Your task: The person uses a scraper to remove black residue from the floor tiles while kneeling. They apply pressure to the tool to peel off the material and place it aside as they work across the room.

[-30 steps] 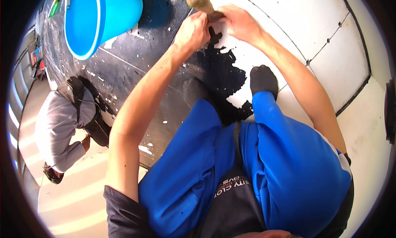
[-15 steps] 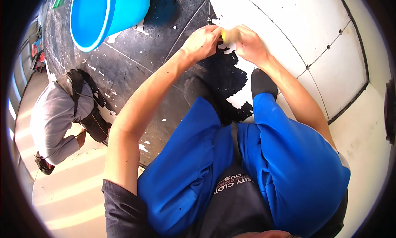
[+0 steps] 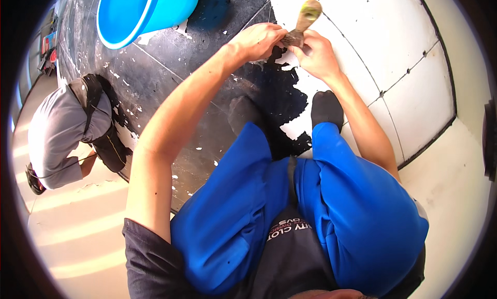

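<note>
Both my hands meet at a scraper (image 3: 309, 14) with a yellowish, worn handle pointing away from me. Its dull, dirty blade (image 3: 293, 38) lies between my fingers. My left hand (image 3: 260, 40) is closed, fingertips at the blade's left edge; the thumb is partly hidden. My right hand (image 3: 318, 56) pinches the blade's right side with thumb and fingers. Below them is the tiled floor (image 3: 373, 45), with black coating peeled to a ragged edge and white surface showing on the right.
A blue bucket (image 3: 173, 11) stands on the black floor at the upper left. Another person (image 3: 64, 128) in grey bends low at the left. White flakes lie scattered on the black. My feet in dark socks (image 3: 327, 110) rest just below my hands. A pale wall (image 3: 466, 55) rises at the right.
The scraper has turned so its handle now points up and away, with the blade between my hands. The view has shifted slightly, and the bucket appears higher.
</note>
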